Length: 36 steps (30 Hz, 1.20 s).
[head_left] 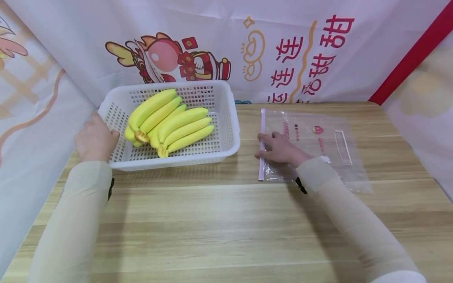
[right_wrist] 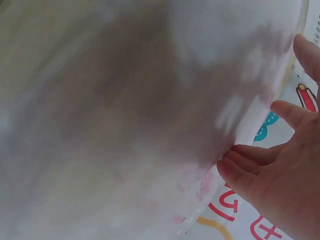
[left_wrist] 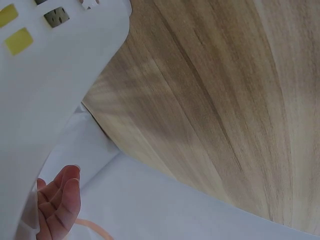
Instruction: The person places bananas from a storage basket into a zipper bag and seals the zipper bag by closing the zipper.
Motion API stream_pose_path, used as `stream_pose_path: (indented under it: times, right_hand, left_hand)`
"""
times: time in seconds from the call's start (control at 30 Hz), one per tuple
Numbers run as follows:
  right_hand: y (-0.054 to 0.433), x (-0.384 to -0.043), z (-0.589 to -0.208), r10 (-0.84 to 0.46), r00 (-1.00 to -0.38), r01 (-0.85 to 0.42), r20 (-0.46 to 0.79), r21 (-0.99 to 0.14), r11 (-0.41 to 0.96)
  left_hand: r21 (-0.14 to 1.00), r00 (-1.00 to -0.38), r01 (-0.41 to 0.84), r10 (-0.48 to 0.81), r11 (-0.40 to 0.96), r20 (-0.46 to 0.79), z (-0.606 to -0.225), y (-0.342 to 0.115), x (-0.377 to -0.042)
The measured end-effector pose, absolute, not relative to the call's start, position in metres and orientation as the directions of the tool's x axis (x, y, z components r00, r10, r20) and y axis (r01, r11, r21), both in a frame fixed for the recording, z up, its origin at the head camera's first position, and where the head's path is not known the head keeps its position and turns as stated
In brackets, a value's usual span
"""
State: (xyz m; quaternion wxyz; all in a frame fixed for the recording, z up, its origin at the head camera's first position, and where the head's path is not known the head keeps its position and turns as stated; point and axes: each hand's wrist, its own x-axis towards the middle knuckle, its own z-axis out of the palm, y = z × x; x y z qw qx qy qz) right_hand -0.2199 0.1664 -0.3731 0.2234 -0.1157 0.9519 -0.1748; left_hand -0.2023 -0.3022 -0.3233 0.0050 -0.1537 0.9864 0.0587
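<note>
A white plastic basket (head_left: pixel 177 161) with lattice walls stands at the back left in the head view. Two bunches of yellow bananas (head_left: pixel 185 125) lie inside it, stems toward the front. At the basket's left rim, my left hand (head_left: pixel 94 138) grips the edge, the thumb on the inner side; its curled fingers (left_wrist: pixel 60 202) show beyond the wall in the left wrist view. To the right, a clear zip bag (head_left: pixel 308 145) with a pale purple strip lies flat. My right hand (head_left: pixel 279 149) rests on it with spread fingers, fingertips at the strip.
The wooden table (head_left: pixel 198 228) runs from the front to a printed white cloth (head_left: pixel 219 23) hanging behind. More cloth (head_left: pixel 24 165) rises along the left side. A red band (head_left: pixel 410 55) edges the cloth at the right back.
</note>
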Motion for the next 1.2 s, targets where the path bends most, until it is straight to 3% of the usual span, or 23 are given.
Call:
stream_pose_path:
  times: [0.4, 0.83, 1.2]
  right_hand:
    - [0.164, -0.22, -0.378, -0.294, -0.881, -0.143, -0.37, -0.383, 0.913]
    - [0.171, -0.22, -0.38, -0.339, -0.898, -0.183, -0.28, -0.463, 0.867]
    - [0.175, -0.221, -0.382, -0.309, -0.896, -0.177, -0.32, -0.379, 0.908]
  left_hand:
    - [0.103, -0.954, -0.3, -0.298, 0.948, -0.033, -0.323, -0.301, -0.201]
    - [0.098, -0.955, -0.296, -0.294, 0.95, -0.042, -0.322, -0.302, -0.202]
    - [0.093, -0.957, -0.29, -0.288, 0.952, -0.042, -0.324, -0.304, -0.203]
